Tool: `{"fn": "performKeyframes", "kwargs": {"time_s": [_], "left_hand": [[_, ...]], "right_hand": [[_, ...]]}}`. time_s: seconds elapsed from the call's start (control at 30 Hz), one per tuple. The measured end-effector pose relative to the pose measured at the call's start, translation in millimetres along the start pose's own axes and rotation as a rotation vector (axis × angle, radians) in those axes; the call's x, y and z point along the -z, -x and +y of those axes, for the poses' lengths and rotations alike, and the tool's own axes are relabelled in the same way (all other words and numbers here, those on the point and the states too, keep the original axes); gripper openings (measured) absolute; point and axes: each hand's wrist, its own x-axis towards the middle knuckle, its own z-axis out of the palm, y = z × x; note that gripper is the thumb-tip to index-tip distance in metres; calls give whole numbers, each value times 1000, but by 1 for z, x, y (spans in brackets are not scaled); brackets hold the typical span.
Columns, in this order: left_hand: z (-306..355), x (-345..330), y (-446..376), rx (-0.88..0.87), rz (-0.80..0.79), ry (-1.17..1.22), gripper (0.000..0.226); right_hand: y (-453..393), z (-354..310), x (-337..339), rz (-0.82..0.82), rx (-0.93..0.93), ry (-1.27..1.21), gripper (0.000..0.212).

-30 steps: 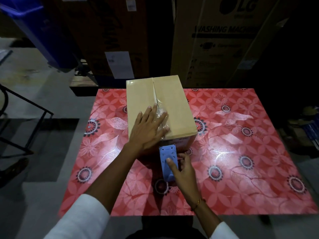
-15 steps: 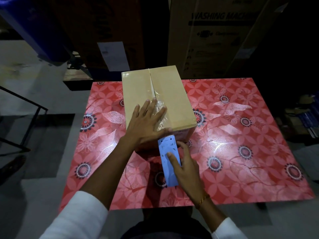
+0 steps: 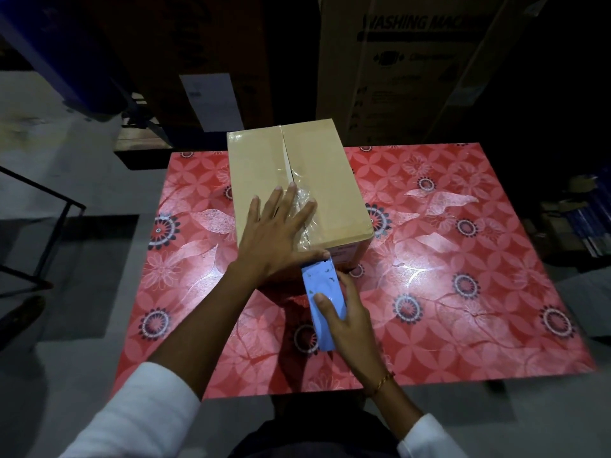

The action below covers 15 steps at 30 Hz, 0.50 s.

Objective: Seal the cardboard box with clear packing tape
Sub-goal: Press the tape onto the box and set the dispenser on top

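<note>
The cardboard box (image 3: pixel 297 190) sits lengthwise away from the person on the red table (image 3: pixel 463 259), the left hand (image 3: pixel 274 239) spread flat on its taped seam while the right hand (image 3: pixel 347 312) grips the blue tape dispenser (image 3: pixel 322 292), now drawn nearer than 1 second ago.

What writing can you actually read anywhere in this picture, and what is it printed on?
"WASHING MAC", cut off at the frame edge: on the big carton behind the table.
Smaller print and icons below it on that carton: too blurred to read.
White sheet on the dark carton: too blurred.
Label on the box's near side: too small.
</note>
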Motion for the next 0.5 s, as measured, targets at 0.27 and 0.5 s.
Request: {"fn": "performKeyframes", "kwargs": {"time_s": [0.27,0.5], "left_hand": [[-11,6,-3,-20,-49,94,79],[-22,4,-10,12,-42,53,73]], "right_hand": [[1,-1,2,-34,-13,1,44],[-1,-9,6,-55,-34,5,38]]}}
